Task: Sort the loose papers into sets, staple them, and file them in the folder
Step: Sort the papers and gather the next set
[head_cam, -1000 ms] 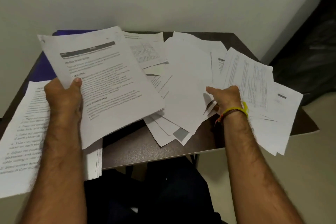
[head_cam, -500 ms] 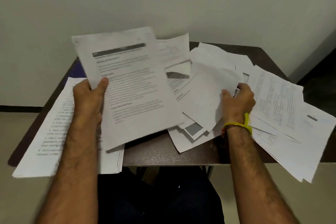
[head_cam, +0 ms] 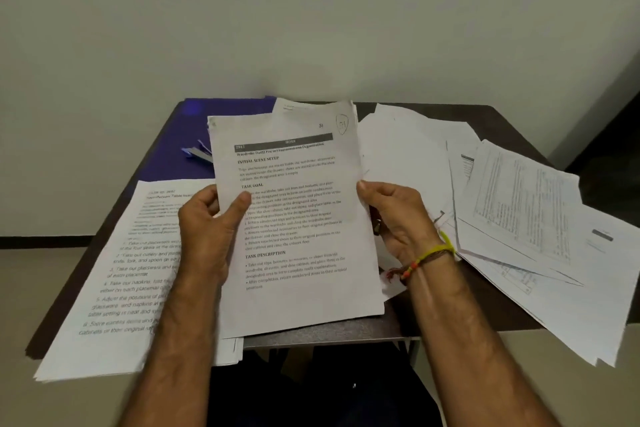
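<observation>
Paper fills most of the view: both hands hold up one printed sheet (head_cam: 294, 218) above the near edge of the dark tabletop (head_cam: 329, 331), its text facing the camera under a grey header bar. The left hand (head_cam: 207, 225) grips the sheet's left edge, thumb laid across the front and fingers (head_cam: 199, 199) curled behind it. The right hand (head_cam: 398, 215) pinches the right edge, thumb tip on the margin and the rest of the fingers tucked behind the page (a yellow and beaded wristband (head_cam: 429, 258) circles that wrist). Another sheet's top edge shows just behind the held one, though whether it is gripped with it cannot be told. To the left, a stack of printed pages (head_cam: 121, 281) with numbered lines lies flat on the tabletop, its near corner hanging over the edge. Beyond it, at the far left corner, lies the blue folder (head_cam: 194, 135), with a small blue and grey object (head_cam: 197, 152) on it that is too blurred to name. To the right, loose papers (head_cam: 519, 211) are spread in an overlapping heap, some blank side up, some printed with dense tables, several reaching past the tabletop's right and near edges. A pale wall (head_cam: 311, 17) rises behind the tabletop, and dark clothing (head_cam: 311, 388) shows below it between the forearms.
</observation>
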